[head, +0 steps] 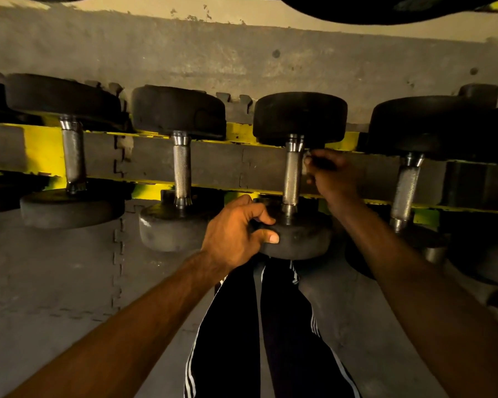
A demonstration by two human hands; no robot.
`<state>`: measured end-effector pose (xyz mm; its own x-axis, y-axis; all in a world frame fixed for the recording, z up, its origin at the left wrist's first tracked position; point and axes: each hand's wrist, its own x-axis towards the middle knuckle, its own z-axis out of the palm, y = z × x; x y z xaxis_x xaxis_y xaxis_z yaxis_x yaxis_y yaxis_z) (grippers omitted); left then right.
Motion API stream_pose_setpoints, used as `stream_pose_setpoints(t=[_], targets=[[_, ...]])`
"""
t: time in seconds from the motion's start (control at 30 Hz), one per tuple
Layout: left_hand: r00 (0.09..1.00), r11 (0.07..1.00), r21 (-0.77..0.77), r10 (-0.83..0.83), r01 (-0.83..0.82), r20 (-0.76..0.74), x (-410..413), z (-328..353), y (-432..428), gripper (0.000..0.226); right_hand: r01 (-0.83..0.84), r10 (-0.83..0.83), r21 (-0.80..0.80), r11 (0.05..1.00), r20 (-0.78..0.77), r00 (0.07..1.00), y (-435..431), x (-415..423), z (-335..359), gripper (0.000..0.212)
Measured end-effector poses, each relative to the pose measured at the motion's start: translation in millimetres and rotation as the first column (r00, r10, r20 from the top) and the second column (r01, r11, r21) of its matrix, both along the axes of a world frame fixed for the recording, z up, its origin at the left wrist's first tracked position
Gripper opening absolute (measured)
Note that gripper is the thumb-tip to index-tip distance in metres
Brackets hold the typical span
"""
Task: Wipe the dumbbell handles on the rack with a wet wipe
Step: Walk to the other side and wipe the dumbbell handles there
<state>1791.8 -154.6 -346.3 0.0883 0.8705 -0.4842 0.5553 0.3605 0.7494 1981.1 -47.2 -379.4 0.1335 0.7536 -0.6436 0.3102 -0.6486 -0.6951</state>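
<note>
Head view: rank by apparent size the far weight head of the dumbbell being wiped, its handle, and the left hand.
1. Far weight head, largest.
2. Left hand, though it sits nearer the camera, so its rank is unsure.
3. Handle, thinnest, with the right hand beside it.

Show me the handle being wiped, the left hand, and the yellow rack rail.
Handle (291,179): head view, on the knurled middle of the steel bar.
Left hand (233,234): head view, on the back of the hand gripping the near weight.
Rail (42,149): head view, on a bare yellow stretch at left.
</note>
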Motion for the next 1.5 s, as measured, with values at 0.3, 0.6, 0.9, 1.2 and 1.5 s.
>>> stream_pose_setpoints(t=[0.3,0.6,0.9,1.2,1.5], targets=[[1.000,1.000,0.031,-0.005,0.004,0.014,0.2,-1.2,0.2,0.040,-0.241,0.106,-0.490,0.838,-0.288,0.952,9.8,26.9,-5.1,0.020],[1.000,1.000,0.020,0.000,0.000,0.025,1.1,-1.8,-1.2,0.039,-0.103,0.097,-0.034,0.994,-0.134,0.986,-22.8,22.8,6.6,0.015],[0.999,0.998,0.049,0.045,-0.044,-0.017,6.8,-1.4,-6.0,0.033,-0.906,0.636,0.219,0.362,0.652,0.412,-4.9,-10.7,3.5,0.018],[0.994,0.989,0.108,0.107,-0.104,-0.023,10.4,-0.1,-10.4,0.034,-0.938,0.727,-0.345,-0.038,0.634,-0.263,21.7,-58.8,39.1,0.018],[0.994,0.985,0.139,0.107,-0.102,-0.027,9.1,-2.2,-16.7,0.028,-0.961,0.908,0.001,0.278,0.326,0.263,-2.4,-5.4,39.4,0.012]])
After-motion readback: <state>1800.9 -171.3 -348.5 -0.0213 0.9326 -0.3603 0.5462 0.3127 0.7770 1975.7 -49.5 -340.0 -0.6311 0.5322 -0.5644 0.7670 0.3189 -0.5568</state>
